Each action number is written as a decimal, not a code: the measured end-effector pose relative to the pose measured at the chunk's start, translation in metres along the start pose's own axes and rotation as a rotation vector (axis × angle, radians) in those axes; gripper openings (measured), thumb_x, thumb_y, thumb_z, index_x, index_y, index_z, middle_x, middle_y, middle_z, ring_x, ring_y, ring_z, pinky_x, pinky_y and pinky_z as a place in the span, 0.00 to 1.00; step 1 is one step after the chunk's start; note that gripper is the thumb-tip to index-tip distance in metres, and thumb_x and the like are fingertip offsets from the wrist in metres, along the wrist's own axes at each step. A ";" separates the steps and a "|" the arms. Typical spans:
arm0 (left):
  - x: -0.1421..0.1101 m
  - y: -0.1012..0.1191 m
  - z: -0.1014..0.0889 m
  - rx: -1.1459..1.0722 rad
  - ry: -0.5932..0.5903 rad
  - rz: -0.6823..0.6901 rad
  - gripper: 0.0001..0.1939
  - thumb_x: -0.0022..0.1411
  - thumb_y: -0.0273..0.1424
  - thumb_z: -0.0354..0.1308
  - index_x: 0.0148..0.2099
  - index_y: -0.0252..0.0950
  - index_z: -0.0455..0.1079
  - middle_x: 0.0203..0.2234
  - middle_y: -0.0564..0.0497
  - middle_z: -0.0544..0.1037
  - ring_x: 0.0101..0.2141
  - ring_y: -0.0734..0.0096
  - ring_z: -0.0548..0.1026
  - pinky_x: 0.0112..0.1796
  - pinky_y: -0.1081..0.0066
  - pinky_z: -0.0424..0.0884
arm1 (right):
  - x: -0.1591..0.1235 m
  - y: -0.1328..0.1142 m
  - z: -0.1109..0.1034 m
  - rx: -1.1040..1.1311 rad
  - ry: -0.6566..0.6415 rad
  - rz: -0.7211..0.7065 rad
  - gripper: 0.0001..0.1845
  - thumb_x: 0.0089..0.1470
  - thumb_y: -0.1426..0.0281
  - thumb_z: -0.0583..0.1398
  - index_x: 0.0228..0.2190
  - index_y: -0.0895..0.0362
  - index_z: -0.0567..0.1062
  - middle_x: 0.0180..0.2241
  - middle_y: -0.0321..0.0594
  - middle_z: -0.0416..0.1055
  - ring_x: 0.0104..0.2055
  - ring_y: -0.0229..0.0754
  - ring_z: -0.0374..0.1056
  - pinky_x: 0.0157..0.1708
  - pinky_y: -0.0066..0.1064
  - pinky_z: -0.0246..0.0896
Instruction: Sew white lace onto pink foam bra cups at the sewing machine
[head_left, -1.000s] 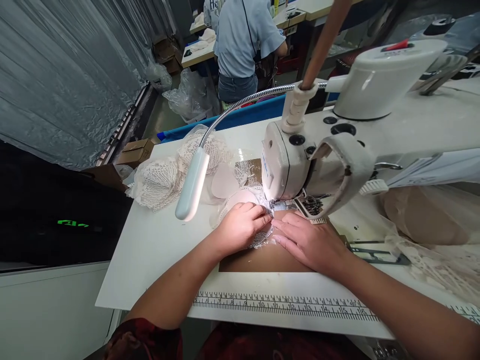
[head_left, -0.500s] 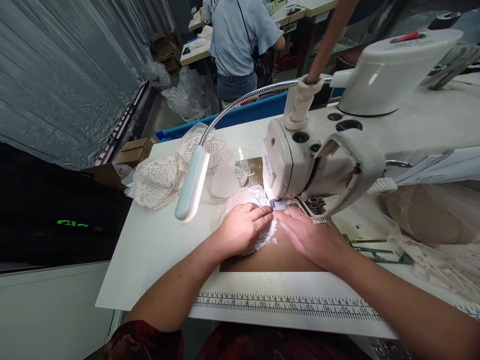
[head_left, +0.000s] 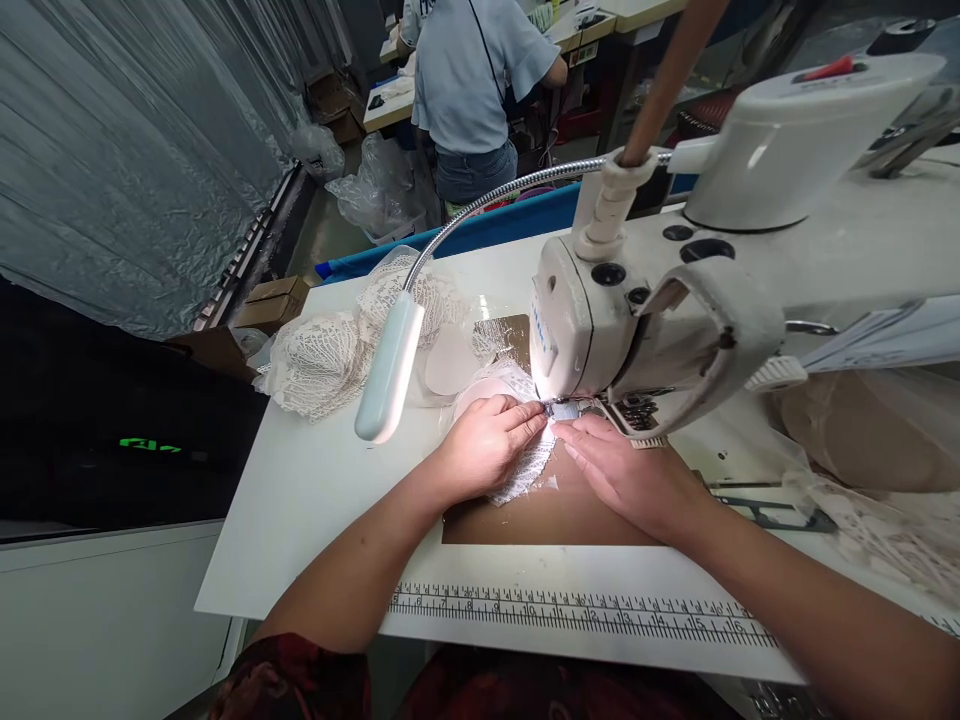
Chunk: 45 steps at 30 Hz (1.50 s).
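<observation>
Pressing one lace piece (head_left: pixel 534 472) from above, the left hand (head_left: pixel 487 450) has its fingers close together; the right hand (head_left: pixel 626 470), fingers narrow, meets the lace's near-right edge. Whether either pinches, I cannot tell. One sewing machine (head_left: pixel 574 330) crowds both hands' far side; one lamp (head_left: pixel 390 370) hangs left of them. Bare tabletop (head_left: pixel 322 500) opens left of the left hand, to its edge.

A garment sewing workshop: a white sewing machine (head_left: pixel 574 325) stands on a tabletop (head_left: pixel 300 510) with a ruler (head_left: pixel 562 612) along its front edge, lace pieces (head_left: pixel 315 360) are heaped there, and beyond, a person (head_left: pixel 469 90) works near plastic bags (head_left: pixel 379 190).
</observation>
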<state>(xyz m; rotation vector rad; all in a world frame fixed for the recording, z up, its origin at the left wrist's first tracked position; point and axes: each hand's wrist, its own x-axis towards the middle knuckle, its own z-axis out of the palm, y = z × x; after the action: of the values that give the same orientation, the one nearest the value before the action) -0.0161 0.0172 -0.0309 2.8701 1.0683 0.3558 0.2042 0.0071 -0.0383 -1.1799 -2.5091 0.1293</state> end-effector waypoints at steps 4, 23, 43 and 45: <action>0.000 -0.002 0.000 -0.002 0.011 -0.017 0.20 0.68 0.31 0.43 0.59 0.30 0.63 0.55 0.41 0.70 0.43 0.61 0.69 0.41 0.60 0.68 | 0.001 -0.003 -0.001 0.000 0.006 0.007 0.19 0.60 0.71 0.49 0.45 0.53 0.77 0.30 0.42 0.72 0.35 0.43 0.65 0.36 0.32 0.58; -0.007 0.006 -0.015 -0.061 -0.004 0.007 0.21 0.67 0.40 0.46 0.55 0.35 0.68 0.56 0.43 0.68 0.46 0.59 0.67 0.48 0.58 0.61 | -0.004 -0.004 0.002 0.028 0.032 0.036 0.19 0.60 0.69 0.48 0.45 0.51 0.76 0.33 0.42 0.73 0.34 0.43 0.66 0.33 0.32 0.57; -0.003 0.007 -0.015 -0.039 -0.059 -0.004 0.21 0.68 0.35 0.45 0.58 0.32 0.65 0.56 0.43 0.69 0.48 0.58 0.67 0.48 0.57 0.62 | 0.004 -0.013 -0.010 -0.103 -0.020 0.041 0.19 0.58 0.72 0.49 0.44 0.54 0.77 0.34 0.44 0.74 0.33 0.42 0.66 0.31 0.31 0.55; -0.002 0.008 -0.015 -0.048 -0.054 -0.016 0.21 0.68 0.35 0.45 0.57 0.32 0.65 0.56 0.41 0.69 0.49 0.57 0.67 0.47 0.56 0.62 | 0.004 -0.013 -0.010 -0.130 -0.030 0.041 0.19 0.58 0.73 0.50 0.44 0.55 0.77 0.35 0.44 0.74 0.34 0.42 0.66 0.32 0.32 0.55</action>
<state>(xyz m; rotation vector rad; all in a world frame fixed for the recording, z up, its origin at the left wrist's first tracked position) -0.0159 0.0089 -0.0159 2.8108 1.0580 0.2967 0.1962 0.0011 -0.0253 -1.2891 -2.5541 -0.0062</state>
